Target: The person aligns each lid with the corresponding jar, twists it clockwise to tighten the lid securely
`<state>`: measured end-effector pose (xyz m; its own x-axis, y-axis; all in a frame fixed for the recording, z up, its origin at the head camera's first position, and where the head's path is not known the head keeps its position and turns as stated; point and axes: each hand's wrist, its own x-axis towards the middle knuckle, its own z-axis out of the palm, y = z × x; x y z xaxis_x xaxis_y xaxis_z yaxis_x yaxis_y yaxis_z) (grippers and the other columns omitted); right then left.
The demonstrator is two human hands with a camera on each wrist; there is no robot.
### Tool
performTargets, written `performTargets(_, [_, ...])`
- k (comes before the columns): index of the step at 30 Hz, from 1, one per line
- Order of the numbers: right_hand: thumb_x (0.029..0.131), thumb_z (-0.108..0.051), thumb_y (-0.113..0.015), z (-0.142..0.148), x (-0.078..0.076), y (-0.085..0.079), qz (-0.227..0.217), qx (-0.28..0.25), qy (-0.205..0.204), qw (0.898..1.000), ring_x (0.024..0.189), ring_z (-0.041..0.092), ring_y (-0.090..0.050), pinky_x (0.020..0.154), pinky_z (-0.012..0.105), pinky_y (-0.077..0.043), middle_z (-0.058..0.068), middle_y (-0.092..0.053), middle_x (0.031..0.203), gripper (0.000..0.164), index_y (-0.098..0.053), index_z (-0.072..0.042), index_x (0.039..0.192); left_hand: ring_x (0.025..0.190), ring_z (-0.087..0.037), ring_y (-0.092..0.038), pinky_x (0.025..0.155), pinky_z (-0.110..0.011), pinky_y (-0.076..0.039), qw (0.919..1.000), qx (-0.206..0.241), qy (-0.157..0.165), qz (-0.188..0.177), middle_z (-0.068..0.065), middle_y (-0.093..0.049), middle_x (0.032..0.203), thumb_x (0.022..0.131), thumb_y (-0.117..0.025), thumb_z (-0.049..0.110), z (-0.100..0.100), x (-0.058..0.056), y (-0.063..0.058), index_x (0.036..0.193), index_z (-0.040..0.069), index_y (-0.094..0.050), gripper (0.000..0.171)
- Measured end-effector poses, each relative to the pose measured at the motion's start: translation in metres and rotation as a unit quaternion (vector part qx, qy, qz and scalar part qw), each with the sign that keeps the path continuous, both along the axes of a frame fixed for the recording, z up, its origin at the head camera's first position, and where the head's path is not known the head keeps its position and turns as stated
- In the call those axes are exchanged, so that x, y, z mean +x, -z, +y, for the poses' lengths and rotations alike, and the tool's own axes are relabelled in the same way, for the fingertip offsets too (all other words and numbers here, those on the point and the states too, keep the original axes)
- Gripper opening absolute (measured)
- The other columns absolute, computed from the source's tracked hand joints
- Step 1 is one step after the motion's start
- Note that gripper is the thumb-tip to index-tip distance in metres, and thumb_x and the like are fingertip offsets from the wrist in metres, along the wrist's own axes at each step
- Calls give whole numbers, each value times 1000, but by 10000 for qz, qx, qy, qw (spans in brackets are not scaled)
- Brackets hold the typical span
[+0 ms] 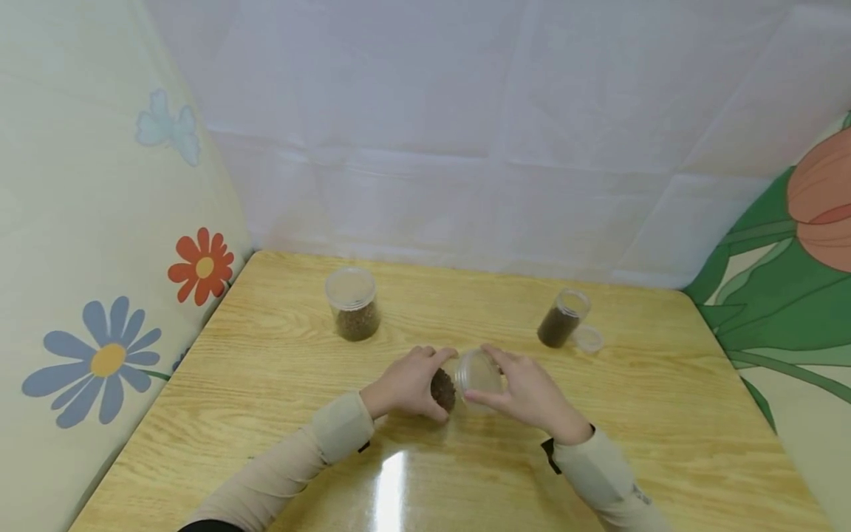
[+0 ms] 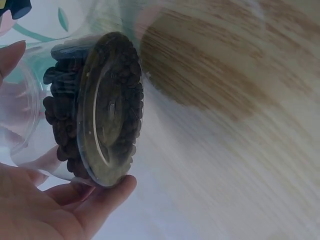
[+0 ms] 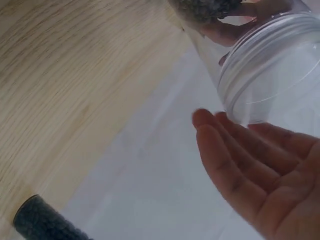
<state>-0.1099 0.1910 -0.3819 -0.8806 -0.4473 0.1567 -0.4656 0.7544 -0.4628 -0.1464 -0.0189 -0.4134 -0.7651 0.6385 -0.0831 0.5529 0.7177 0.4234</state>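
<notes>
My left hand [image 1: 415, 384] grips a clear plastic jar [image 2: 65, 105] around its lower part, fingertips at the base edge. The jar is tipped over toward the right, and dark beans [image 1: 443, 390] lie at its base end. At the other end, my right hand [image 1: 528, 391] spans the clear ridged lid [image 1: 480, 378], thumb on the near side and fingers on the far side. The right wrist view shows the fingers lightly bent, right at the lid's rim.
A wider clear jar [image 1: 354, 307], partly filled with brown contents, stands at the back left of the wooden table [image 1: 266, 443]. At the back right are a slim jar [image 1: 561, 319] with dark contents and a small clear disc [image 1: 589, 339]. A white cloth [image 1: 425, 148] hangs behind.
</notes>
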Motion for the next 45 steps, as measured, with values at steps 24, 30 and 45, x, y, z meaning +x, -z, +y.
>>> performTargets(24, [61, -32, -84, 13, -7, 5, 1084, -12, -1611, 9810, 107, 34, -53, 82, 42, -48, 19, -49, 126, 90, -41, -2, 134, 102, -24, -50, 76, -40, -48, 10000, -83, -30, -16, -9, -53, 116, 57, -83, 39, -1, -2, 2, 136, 19, -37, 93])
performTargets(30, [64, -34, -82, 11, -6, 5, 1000, -111, -1517, 9833, 104, 32, -57, 82, 40, -49, 18, -52, 125, 87, -41, -1, 133, 102, -25, -50, 76, -41, -49, 10000, -72, -26, 40, -11, -53, 116, 57, -83, 38, 0, -1, 2, 136, 18, -38, 94])
performTargets(45, [68, -42, -77, 9, -5, 6, 658, -114, -936, 9934, 67, 22, -64, 56, 25, -50, 21, -64, 94, 81, -43, 4, 127, 100, -24, -49, 76, -40, -48, 10000, -13, -28, 49, -10, -53, 114, 55, -85, 36, 3, -1, -2, 136, 19, -38, 95])
